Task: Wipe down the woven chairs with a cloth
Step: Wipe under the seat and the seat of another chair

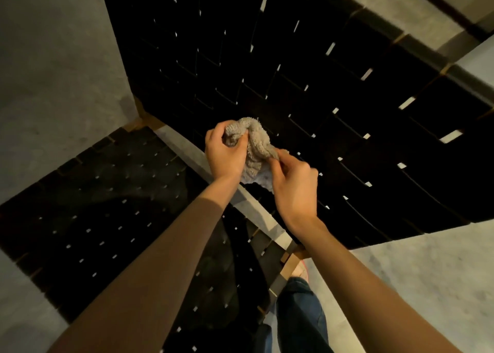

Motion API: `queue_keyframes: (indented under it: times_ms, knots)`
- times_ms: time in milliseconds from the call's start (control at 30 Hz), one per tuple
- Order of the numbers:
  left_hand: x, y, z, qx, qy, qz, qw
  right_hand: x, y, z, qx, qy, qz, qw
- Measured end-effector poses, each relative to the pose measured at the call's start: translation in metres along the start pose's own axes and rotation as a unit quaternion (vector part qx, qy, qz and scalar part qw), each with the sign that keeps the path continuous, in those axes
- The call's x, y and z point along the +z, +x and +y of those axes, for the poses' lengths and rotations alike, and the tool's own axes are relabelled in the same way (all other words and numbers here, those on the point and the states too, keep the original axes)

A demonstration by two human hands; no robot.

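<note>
Your forearms [165,245] enter from six o'clock. Left hand [224,152] clutches the cloth [254,144], right hand [294,189] pinches its four o'clock edge, held above the woven chair [347,85] at one o'clock, probably bunching a fresh face for wiping.

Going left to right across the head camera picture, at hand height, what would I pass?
Grey floor → lower woven chair surface → left hand → cloth → right hand → upper woven chair surface.
</note>
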State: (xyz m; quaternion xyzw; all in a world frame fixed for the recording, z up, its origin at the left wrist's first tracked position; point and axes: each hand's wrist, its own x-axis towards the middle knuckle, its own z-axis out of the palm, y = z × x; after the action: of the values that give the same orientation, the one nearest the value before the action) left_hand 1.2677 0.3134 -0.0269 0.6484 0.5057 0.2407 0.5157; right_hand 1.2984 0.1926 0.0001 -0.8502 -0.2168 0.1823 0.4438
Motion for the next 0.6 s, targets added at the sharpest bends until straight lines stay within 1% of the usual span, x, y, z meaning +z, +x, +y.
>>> queue_keyframes:
  times_ms: [67,200,267,333,367,433,500,600]
  knots:
    - [-0.003,0.0,-0.026,-0.028,0.009,-0.012,1.0,0.015,-0.004,0.015,0.016,-0.011,-0.03,0.999]
    - [-0.007,-0.001,-0.071,-0.08,0.032,-0.01,0.996,0.049,-0.011,0.046,0.064,-0.034,-0.105,0.992]
    - [-0.009,-0.004,-0.088,-0.114,0.03,-0.026,0.993,0.061,-0.014,0.058,0.095,-0.046,-0.147,0.983]
    - [-0.012,-0.009,-0.096,-0.156,0.021,-0.052,0.986,0.065,-0.017,0.063,0.126,-0.049,-0.169,0.976]
    - [-0.013,-0.012,-0.096,-0.177,0.011,-0.06,0.982,0.064,-0.018,0.063,0.132,-0.046,-0.168,0.976]
    - [-0.014,-0.016,-0.087,-0.19,-0.021,-0.062,0.98,0.058,-0.021,0.058,0.11,-0.032,-0.15,0.982]
    - [-0.013,-0.019,-0.07,-0.173,-0.051,-0.061,0.982,0.045,-0.024,0.047,0.071,-0.018,-0.115,0.991]
    - [-0.011,-0.029,-0.033,-0.144,-0.086,-0.069,0.983,0.016,-0.029,0.025,0.043,0.003,-0.041,0.998]
